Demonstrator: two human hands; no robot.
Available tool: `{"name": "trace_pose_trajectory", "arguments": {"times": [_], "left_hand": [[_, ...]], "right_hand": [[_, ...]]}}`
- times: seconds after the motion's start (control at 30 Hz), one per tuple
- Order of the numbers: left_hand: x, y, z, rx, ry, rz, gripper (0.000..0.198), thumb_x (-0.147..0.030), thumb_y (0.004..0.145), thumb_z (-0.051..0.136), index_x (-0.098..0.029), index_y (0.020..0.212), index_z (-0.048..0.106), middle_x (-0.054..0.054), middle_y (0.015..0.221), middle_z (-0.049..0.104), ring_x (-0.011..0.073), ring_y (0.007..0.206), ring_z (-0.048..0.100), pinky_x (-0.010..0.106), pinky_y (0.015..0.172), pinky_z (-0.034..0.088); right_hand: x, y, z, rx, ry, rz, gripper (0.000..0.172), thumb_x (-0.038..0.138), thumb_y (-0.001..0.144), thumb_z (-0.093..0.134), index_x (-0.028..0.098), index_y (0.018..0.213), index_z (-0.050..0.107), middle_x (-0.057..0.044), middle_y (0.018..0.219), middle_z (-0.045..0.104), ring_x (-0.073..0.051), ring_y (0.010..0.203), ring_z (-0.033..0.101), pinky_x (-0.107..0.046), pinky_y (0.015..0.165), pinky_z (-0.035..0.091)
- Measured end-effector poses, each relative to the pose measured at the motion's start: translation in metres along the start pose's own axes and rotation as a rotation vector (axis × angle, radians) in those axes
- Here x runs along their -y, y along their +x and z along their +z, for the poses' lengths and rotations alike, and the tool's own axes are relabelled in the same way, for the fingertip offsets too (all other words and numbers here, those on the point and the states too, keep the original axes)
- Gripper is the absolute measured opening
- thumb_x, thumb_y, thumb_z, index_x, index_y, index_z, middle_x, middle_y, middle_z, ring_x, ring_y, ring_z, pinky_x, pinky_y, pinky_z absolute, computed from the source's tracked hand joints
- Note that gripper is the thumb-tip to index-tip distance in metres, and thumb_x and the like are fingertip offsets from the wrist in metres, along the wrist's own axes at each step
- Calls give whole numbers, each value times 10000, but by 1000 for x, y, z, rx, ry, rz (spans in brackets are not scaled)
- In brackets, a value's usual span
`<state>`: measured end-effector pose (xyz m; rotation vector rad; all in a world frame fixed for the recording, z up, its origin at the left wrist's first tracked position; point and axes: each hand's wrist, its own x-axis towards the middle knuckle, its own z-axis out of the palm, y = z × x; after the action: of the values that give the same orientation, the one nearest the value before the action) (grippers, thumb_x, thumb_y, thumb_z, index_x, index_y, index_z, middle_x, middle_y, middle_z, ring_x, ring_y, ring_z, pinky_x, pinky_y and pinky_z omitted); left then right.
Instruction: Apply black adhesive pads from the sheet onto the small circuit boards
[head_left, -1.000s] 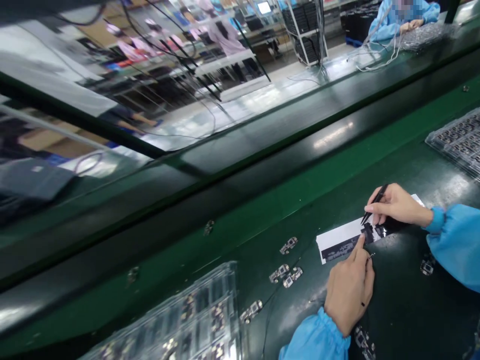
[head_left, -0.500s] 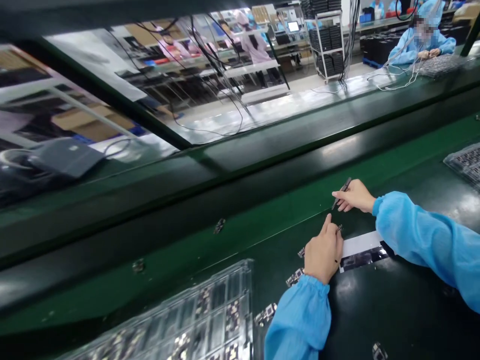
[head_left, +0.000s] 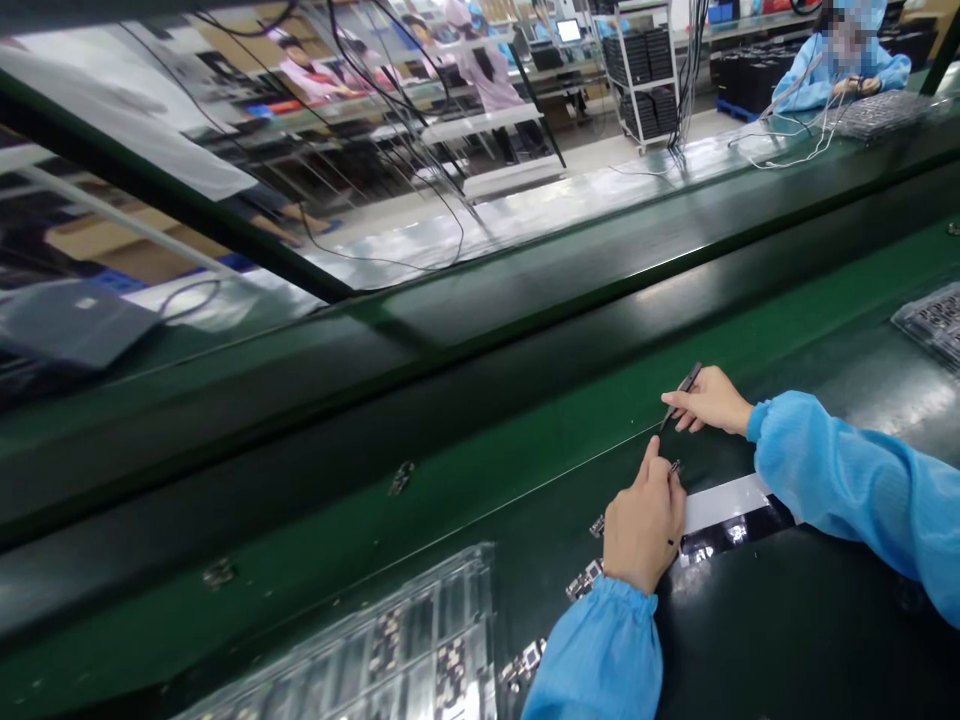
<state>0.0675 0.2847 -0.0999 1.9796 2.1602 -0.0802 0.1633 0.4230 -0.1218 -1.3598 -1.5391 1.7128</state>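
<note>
A glinting metallic piece (head_left: 675, 467) is seen at the left hand (head_left: 642, 520), whose grip cannot be told, beside a flat black-and-white strip (head_left: 724, 503); beyond, slim dark tweezers (head_left: 689, 381) are pinched by the right hand (head_left: 712, 400) above the smooth green bench (head_left: 832, 365)

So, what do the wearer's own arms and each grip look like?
The left sleeve and right sleeve are loose, bright blue and gathered at their ends. The left grip and right grip are bare, ungloved hands; a small dark mark shows on the left one.
</note>
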Motion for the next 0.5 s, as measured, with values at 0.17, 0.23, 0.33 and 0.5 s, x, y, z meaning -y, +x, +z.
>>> {"name": "trace_pose_trajectory", "arguments": {"times": [0.17,0.23,0.33,0.5], "left_hand": [[3,0,4,-35,12,30,229,-282,899,283,-194,893,494,95,1430,356,234,682,667,361,576,480],[3,0,5,-35,15,31,225,-283,899,283,-192,891,489,112,1418,374,233,681,668,358,576,479],[3,1,4,-31,21,22,224,-280,899,282,-192,889,487,119,1406,393,235,680,668,359,577,479],[1,1,1,-12,15,11,226,-281,898,288,-191,895,495,126,1405,393,237,702,670,363,598,484]], "right_hand": [[-2,1,2,10,-6,-13,203,239,761,649,74,647,617,-105,651,681,-119,437,619,-149,322,468],[-3,1,2,12,-7,-14,201,239,760,648,73,651,618,-105,652,681,-118,436,618,-149,325,469],[-4,2,2,5,-7,-16,196,237,765,642,73,660,614,-105,654,681,-117,438,618,-150,332,474],[-4,2,2,0,-14,-19,207,241,767,638,72,650,611,-107,657,678,-117,437,617,-149,326,466]]}}
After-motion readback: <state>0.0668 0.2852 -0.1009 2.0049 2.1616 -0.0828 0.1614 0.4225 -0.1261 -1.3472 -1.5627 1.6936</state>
